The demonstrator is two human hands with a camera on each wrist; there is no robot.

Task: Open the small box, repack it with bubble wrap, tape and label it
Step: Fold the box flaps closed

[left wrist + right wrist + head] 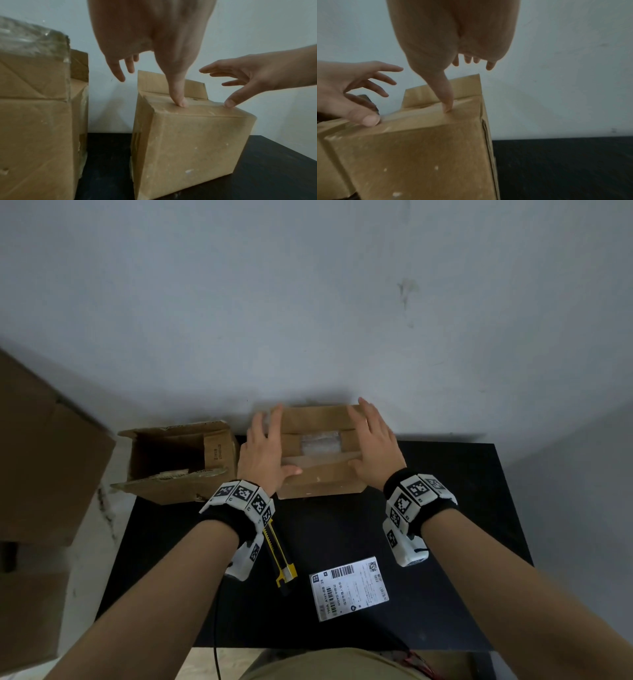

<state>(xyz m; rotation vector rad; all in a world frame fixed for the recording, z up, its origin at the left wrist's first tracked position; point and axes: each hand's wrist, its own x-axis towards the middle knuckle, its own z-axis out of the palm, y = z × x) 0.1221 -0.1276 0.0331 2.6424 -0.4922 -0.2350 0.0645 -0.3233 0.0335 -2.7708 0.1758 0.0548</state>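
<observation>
Label on table: barcode, "A161-BB"; hands thumbing box.

You are facing a plain pale grey-blue wall, matt and evenly lit by soft, dim light, with a faint scuffed stain on it up to your right. Pushed against that wall is a black table with a flat, dull top, its far edge meeting the wall and its near edge just in front of you. To your left, beside the table, big brown cartons are stacked on a light floor, which shows a dark crack close to the table's left edge.
</observation>
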